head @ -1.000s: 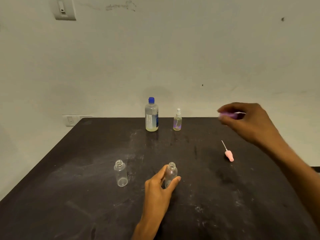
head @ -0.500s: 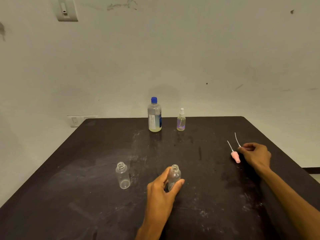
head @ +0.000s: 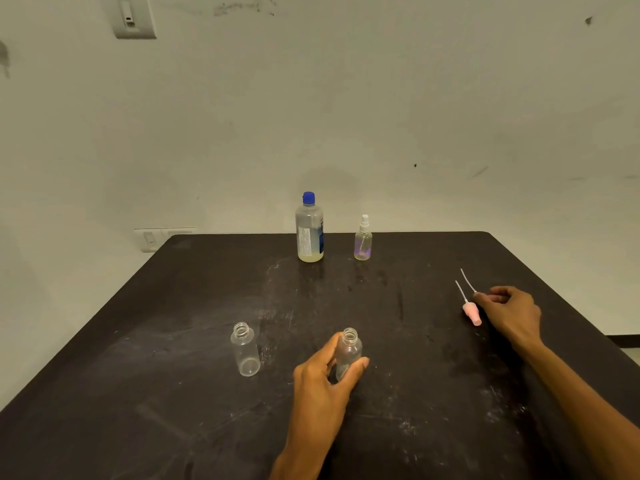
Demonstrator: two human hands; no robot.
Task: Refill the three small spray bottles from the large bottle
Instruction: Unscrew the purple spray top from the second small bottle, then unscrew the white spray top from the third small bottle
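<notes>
A dark, matte tabletop [head: 173, 358], scuffed with pale chalky smears and scratches, stands against a plain off-white wall [head: 381, 98]. At its far edge stands the large bottle [head: 309, 230], a clear plastic cylinder with a blue cap, a white and blue label and a shallow layer of pale yellowish liquid at the bottom. Just to its right stands a capped spray bottle [head: 363, 241], small, clear and round-shouldered, with its white sprayer screwed on and a faint violet tint low inside. Nearer the person are two more small clear bottles, both upright with bare threaded necks: the open bottle on the left [head: 245, 354] stands alone, looking empty, and the held bottle [head: 348, 351] sits in the left hand [head: 322, 379], whose thumb and fingers curl round its lower body while its base rests on the tabletop. Well to the right lies a pink sprayer head [head: 472, 313], a small tapered plastic piece with a thin white dip tube slanting away from it. A second thin white tube [head: 467, 280] runs alongside it (its head is hidden by fingers). The right hand [head: 509, 313] rests there with fingers curled in, pinching the near end of that second tube just beside the pink piece.
</notes>
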